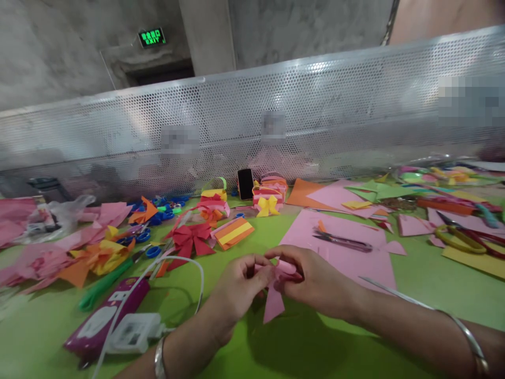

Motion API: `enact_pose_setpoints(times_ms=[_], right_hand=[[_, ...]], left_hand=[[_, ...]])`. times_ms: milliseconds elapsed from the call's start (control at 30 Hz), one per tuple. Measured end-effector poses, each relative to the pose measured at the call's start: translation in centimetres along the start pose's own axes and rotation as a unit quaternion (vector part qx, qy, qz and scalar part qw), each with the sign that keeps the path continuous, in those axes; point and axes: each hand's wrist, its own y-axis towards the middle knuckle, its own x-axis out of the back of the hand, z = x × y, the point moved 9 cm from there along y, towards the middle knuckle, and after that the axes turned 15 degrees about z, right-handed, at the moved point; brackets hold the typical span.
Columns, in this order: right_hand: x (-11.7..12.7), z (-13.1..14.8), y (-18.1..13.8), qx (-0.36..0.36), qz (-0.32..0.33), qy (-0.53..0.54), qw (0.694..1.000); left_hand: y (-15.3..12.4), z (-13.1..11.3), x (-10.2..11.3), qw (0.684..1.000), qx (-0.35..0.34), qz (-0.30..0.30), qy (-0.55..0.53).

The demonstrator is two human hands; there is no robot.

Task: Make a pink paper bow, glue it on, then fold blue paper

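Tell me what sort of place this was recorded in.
Probably a paper-craft workspace inside a public or commercial building, judging by the held pink paper piece with a flared tail, the slim metal snips and the rectangular green-lit exit sign beyond.

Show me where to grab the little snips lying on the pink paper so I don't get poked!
Probably pinch the snips by the handle end, coming from above and the picture's right: they lie on the pink paper with their pointed blades facing left, so that side should avoid the tips.
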Motion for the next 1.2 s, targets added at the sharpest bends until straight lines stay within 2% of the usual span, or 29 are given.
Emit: enact_pose_setpoints(times_ms=[167, 333, 467, 667, 833, 933, 1000, 1067, 1133, 1200], right_hand=[[-0.3, -0.3, 0.2, 0.010, 0.017, 0.013, 1.000], [-0.7, -0.6, 0.3, -0.018, 0.058, 0.091, 0.994], [-0.2, -0.5, 0.0, -0.015, 0.046, 0.132, 0.990], [-0.7, -1.6, 0.0, -0.046, 0.051, 0.157, 0.985], [-1.1, -1.1, -0.2, 0.006, 0.091, 0.226, 0.970], [-1.0, -0.1, -0.3, 0.057, 0.110, 0.192, 0.974], [-0.8, 0.3, -0.3, 0.071, 0.093, 0.140, 0.983], [-0.2, 0.0, -0.3, 0.057, 0.039, 0.102, 0.992], [0.4, -0.6, -0.2, 0.030, -0.009, 0.102, 0.994], [0.1, -1.2, 0.0, 0.018, -0.008, 0.136, 0.991]], left_hand=[[-0.1, -0.1, 0.2, 1.000, -0.002, -0.011, -0.007], [-0.1, -0.3, 0.7, 1.000, -0.013, -0.024, 0.011], [-0.2, -0.6, 0.9, 0.999, -0.006, -0.036, 0.034], [-0.3, -0.5, 1.4, 0.998, -0.019, -0.059, 0.013], [-0.5, -0.7, 2.0, 0.995, -0.045, -0.084, -0.008], [-0.7, -1.1, 1.5, 0.994, -0.055, -0.064, -0.069], [-0.8, -1.2, 1.0, 0.991, -0.058, -0.045, -0.115], [-0.8, -1.1, 0.7, 0.988, -0.055, -0.035, -0.141], [-0.8, -0.9, 0.8, 0.987, -0.053, -0.038, -0.145], [-0.7, -0.7, 1.2, 0.989, -0.055, -0.053, -0.130]])
